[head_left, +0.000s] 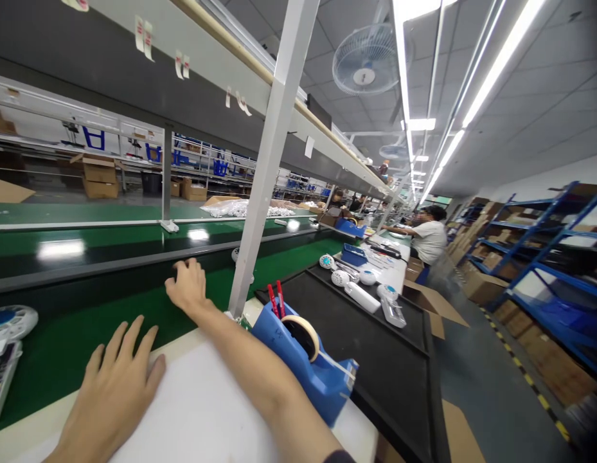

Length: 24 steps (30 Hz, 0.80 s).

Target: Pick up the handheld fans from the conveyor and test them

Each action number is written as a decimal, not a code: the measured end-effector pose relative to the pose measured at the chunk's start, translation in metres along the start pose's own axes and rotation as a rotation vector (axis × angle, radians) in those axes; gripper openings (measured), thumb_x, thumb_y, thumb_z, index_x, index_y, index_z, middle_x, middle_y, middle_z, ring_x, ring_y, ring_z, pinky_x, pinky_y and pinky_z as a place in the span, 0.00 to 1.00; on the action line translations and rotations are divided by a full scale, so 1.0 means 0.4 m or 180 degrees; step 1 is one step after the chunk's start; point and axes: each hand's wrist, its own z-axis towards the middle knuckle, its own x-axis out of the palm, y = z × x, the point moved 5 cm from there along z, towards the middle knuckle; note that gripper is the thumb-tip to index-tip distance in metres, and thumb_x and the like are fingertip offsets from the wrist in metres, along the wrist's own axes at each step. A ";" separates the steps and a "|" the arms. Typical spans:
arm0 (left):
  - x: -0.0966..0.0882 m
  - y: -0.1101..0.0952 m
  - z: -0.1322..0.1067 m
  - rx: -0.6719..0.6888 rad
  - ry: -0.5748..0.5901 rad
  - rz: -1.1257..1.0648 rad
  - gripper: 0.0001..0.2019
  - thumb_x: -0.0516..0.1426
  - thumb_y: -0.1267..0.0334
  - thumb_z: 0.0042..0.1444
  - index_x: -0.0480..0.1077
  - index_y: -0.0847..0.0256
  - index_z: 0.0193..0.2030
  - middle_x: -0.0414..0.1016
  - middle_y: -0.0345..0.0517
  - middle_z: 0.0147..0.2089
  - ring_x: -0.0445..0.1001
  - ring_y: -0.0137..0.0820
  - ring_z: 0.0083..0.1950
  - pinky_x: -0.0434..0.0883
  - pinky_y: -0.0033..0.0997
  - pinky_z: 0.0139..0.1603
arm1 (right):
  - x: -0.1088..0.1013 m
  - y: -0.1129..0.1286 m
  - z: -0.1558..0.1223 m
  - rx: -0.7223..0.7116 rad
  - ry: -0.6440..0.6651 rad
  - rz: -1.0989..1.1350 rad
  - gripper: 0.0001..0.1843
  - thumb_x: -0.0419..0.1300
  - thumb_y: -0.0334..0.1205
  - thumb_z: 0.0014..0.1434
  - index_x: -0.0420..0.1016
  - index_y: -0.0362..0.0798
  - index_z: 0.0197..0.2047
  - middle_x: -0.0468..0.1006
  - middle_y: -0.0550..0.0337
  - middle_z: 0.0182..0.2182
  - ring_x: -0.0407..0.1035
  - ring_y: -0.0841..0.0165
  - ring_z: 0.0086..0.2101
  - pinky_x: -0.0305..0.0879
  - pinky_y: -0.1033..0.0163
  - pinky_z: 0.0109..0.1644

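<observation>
My left hand (115, 386) is open, fingers spread, over the edge between the white worktop (196, 399) and the green conveyor belt (148, 308). Further out, my right hand (188, 286) reaches over the belt with its fingers slightly bent and apart; nothing shows in it. At the left edge lies a white handheld fan (11, 321) with a blue centre, its handle open with inner parts showing. Another white piece (235, 255) is on the belt, partly hidden by the metal post. Beside my right forearm stands a blue tape dispenser (302, 366) holding red pens (276, 299).
A grey post (274, 148) rises right of my right hand, under a long overhead shelf (221, 83). A black tray (375, 360) carries several white fans (360, 292) on the right. Further along, a person in a white top (430, 238) works at the line. Blue racks (534, 257) stand beyond the aisle.
</observation>
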 end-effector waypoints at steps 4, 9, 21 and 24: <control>0.030 0.004 -0.006 0.0068 0.0210 0.0041 0.33 0.36 0.53 0.63 0.66 0.62 0.67 0.62 0.55 0.70 0.57 0.53 0.71 0.61 0.56 0.64 | -0.030 -0.068 0.023 0.0542 -0.0038 -0.0702 0.37 0.63 0.40 0.56 0.61 0.37 0.66 0.57 0.37 0.66 0.51 0.45 0.65 0.50 0.41 0.67; 0.110 0.034 -0.036 0.0616 0.0862 0.0512 0.28 0.43 0.64 0.58 0.74 0.58 0.60 0.66 0.54 0.67 0.55 0.57 0.71 0.57 0.63 0.63 | -0.015 -0.133 0.021 0.0998 0.0260 -0.1291 0.51 0.64 0.43 0.56 0.45 0.29 0.73 0.36 0.31 0.72 0.36 0.37 0.69 0.41 0.35 0.69; 0.067 0.033 -0.009 0.0013 0.0403 -0.0124 0.32 0.39 0.55 0.62 0.67 0.65 0.66 0.61 0.58 0.70 0.61 0.56 0.68 0.63 0.59 0.60 | -0.027 -0.115 0.035 0.1162 0.0656 -0.0997 0.48 0.67 0.39 0.53 0.51 0.38 0.72 0.48 0.32 0.70 0.48 0.43 0.67 0.49 0.37 0.66; 0.060 0.030 -0.009 -0.0047 0.0475 -0.0359 0.32 0.39 0.55 0.60 0.70 0.65 0.63 0.64 0.58 0.68 0.60 0.55 0.68 0.61 0.60 0.62 | -0.025 -0.134 0.026 0.1552 0.0756 -0.0626 0.52 0.68 0.33 0.49 0.48 0.32 0.72 0.48 0.24 0.69 0.49 0.37 0.66 0.51 0.33 0.64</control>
